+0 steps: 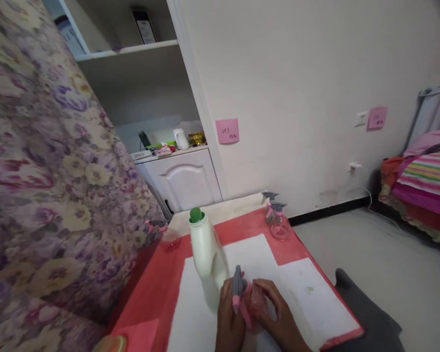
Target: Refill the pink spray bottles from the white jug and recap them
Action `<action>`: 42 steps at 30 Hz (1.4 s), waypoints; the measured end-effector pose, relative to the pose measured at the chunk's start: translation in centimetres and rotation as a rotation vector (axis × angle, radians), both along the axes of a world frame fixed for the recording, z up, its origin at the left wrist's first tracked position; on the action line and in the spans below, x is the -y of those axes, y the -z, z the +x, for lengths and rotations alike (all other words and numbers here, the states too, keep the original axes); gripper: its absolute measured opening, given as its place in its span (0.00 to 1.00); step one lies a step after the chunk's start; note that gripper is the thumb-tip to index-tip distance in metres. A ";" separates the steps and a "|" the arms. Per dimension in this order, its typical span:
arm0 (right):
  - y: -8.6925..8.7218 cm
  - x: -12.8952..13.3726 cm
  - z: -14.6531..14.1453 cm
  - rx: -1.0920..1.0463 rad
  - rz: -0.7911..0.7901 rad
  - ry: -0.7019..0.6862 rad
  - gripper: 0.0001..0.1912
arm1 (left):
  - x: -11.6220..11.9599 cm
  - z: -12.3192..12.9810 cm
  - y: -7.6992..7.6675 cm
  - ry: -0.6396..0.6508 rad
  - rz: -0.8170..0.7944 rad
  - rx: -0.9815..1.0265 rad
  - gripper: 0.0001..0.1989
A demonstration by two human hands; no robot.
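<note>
A small clear pink spray bottle (257, 302) with a grey and pink trigger head is between my hands, tilted over the white paper. My left hand (228, 315) is closed around the trigger head and neck. The fingers of my right hand (280, 315) wrap the bottle's see-through body. Just left of them stands a large pale green plastic jug (204, 249) without a cap on its mouth. Something green (195, 214) pokes out of that mouth. My fingers hide part of the spray bottle's neck.
Two more spray bottles, one in front (279, 229) and one behind it (268, 197), stand at the table's far right. Another spray bottle (170, 240) is at the left edge, beside the floral curtain (58, 171). A round lidded container (112, 343) is at the lower left.
</note>
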State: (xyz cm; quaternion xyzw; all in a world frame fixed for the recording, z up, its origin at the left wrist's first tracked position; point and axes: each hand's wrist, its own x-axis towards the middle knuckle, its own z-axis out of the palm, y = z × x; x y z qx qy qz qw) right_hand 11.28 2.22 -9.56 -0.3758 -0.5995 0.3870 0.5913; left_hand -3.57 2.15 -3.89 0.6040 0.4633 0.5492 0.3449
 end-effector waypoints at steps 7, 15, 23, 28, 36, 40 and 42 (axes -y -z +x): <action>0.1 -0.2 0.0 -0.042 -0.007 -0.029 0.23 | 0.2 -0.8 -1.5 0.128 -0.052 -0.047 0.28; 0.4 -0.5 -0.5 -0.034 -0.014 0.020 0.19 | -0.4 0.7 -2.7 -0.020 -0.114 -0.114 0.17; 0.4 -0.4 0.1 -0.050 -0.026 -0.008 0.21 | -0.4 1.1 -3.3 -0.004 -0.122 -0.204 0.08; 1.4 -0.6 0.0 -0.077 -0.035 -0.011 0.25 | -0.3 0.7 -3.5 0.066 -0.065 -0.188 0.13; 2.0 -0.9 0.0 -0.062 0.016 0.010 0.27 | -1.2 -0.4 -2.0 0.157 0.014 -0.240 0.17; -0.2 -0.7 0.7 -0.004 0.038 0.006 0.23 | -1.3 -0.6 -1.4 0.162 0.008 -0.204 0.18; -2.0 -0.8 0.9 0.010 0.057 -0.029 0.20 | -1.3 -0.7 -1.2 0.166 0.004 -0.195 0.18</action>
